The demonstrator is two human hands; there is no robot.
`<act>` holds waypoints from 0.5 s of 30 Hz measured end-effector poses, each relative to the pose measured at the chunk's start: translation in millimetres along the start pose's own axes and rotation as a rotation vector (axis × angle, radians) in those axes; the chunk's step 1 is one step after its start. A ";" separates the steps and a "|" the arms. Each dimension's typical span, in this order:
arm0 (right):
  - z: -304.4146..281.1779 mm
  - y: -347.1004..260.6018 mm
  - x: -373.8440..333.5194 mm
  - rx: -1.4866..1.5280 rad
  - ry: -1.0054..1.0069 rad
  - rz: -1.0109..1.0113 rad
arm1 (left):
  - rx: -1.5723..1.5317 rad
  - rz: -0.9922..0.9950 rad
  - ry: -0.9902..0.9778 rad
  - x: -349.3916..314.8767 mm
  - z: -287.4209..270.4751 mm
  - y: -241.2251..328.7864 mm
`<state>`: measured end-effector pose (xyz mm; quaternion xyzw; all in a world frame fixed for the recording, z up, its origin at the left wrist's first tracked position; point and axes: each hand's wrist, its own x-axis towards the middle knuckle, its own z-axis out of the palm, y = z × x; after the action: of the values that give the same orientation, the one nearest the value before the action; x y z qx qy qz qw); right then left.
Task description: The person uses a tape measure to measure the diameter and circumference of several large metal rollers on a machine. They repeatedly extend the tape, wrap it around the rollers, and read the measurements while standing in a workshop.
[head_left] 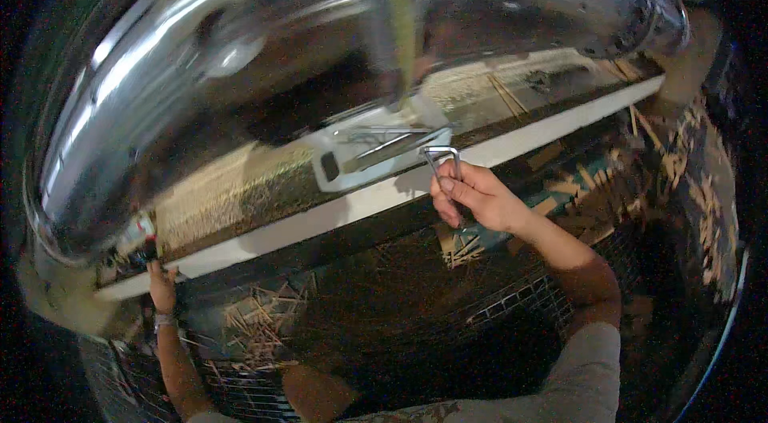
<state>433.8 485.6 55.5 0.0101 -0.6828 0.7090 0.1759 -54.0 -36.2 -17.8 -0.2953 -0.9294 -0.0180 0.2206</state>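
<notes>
My right hand [478, 197] is closed around bent metal rods shaped like hex keys [442, 152], their angled ends standing up above the thumb. Just beyond it, a white plastic tray [334, 160] with a cut-out handle holds several long metal rods [392, 143]. My left hand [162, 288] reaches up to the left end of a long white rail [320, 219]. Its fingers look stretched and apart beside a small dark, red and white object [146, 239]. Blur hides whether they touch it.
A large shiny metal cylinder [304, 31] spans the far side, with a blurred yellowish upright strip [396, 15] before it. Wood chips and sticks [268, 319] litter the area below the rail. Wire grating [520, 299] shows near my right arm.
</notes>
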 end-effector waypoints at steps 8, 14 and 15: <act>-18.7 -64.4 -102.9 -0.310 0.019 0.190 | -0.049 0.248 -0.425 0.1 -51.6 189.6; -10.0 -86.5 -242.5 -0.514 0.724 0.402 | -0.505 0.681 -1.114 -120.4 -125.5 440.3; 2.4 -89.7 -266.5 -0.555 0.939 0.468 | -0.521 0.735 -1.219 -135.1 -143.8 460.3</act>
<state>706.8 420.9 74.3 -0.5019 -0.6759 0.4526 0.2940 358.1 246.9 10.4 -0.5864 -0.6941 0.0041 -0.4175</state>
